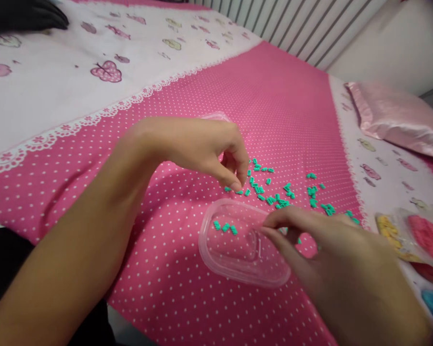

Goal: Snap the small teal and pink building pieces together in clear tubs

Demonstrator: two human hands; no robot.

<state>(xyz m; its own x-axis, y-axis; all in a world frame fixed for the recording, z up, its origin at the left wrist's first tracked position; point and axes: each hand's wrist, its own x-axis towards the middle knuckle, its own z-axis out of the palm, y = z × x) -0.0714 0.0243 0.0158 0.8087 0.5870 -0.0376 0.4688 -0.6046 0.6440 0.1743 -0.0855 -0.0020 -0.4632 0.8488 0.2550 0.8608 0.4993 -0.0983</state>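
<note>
left grip (pixel 205 144) hangs just beside scattered green pieces (pixel 282 204).

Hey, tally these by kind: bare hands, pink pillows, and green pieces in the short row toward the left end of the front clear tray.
Left hand and right hand: 2
Pink pillow: 1
Green pieces in that row: 3
Total: 6

The left hand (pixel 205 144) bends down from its wrist (pixel 149 137), thumb (pixel 229 178) close beside the curled forefinger (pixel 242 161), forearm (pixel 90 230) slanting back behind them. Right of those fingers, the right hand (pixel 337 254) brings its own thumb (pixel 285 247) and forefinger (pixel 292 216) tip to tip.
</note>
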